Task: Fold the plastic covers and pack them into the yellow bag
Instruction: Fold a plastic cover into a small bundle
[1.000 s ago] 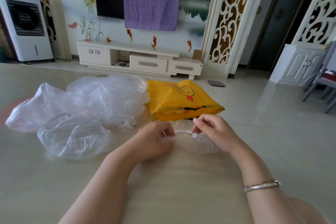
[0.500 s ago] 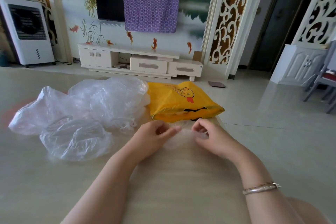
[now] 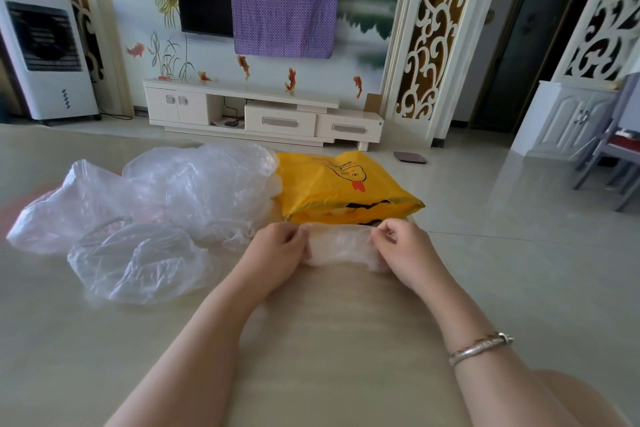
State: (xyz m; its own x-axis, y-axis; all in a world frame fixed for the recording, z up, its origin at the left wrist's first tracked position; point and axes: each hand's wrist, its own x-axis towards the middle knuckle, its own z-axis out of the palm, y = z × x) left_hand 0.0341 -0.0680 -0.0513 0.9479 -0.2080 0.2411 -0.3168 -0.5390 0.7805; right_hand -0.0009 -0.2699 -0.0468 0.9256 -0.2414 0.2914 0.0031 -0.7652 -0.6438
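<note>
Beige table (image 3: 519, 288) before you: both hands, left (image 3: 277, 250) and right (image 3: 403, 248), pinch one half-folded plastic cover (image 3: 337, 244) just before the yellow bag (image 3: 332, 187); loose covers (image 3: 156, 215) left of the bag remain unfolded.

Two bare forearms, one bracelet

The left hand (image 3: 277, 255) and left forearm (image 3: 194, 350) are bare, with no sleeve, ring or watch showing on them; the right hand (image 3: 407, 251) is likewise bare of rings, and the right forearm (image 3: 491, 357) has no sleeve on the part in view; just behind the right wrist sits a bracelet (image 3: 479, 347), a slim silver-coloured metal bangle with a textured, faintly multicoloured surface and a small knob at its outer end; the fingernails look short and unpainted, though they are too small to judge closely.
</note>
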